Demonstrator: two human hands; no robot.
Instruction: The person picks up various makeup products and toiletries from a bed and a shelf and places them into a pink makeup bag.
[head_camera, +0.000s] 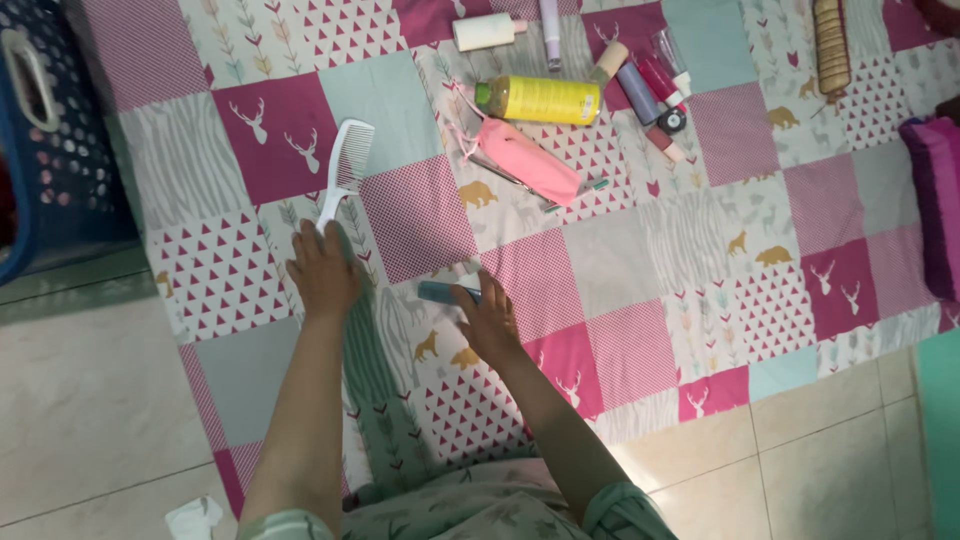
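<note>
White plastic wide-tooth comb (342, 172) lies flat on the patchwork quilt (620, 270), handle under my left hand (322, 275), grip closing on it I think, while my right hand (487, 322) covers a small teal tube (447, 292), grip state unclear.

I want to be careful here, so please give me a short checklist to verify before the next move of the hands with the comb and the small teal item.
1. Left hand holds white comb by its handle: ok.
2. Comb lies flat on the patchwork quilt: ok.
3. Right hand touches the teal item: ok.
4. Right grip closed around the teal item: cannot tell, fingers cover it.
5. Pink pouch and yellow bottle lie apart from both hands: ok.
</note>
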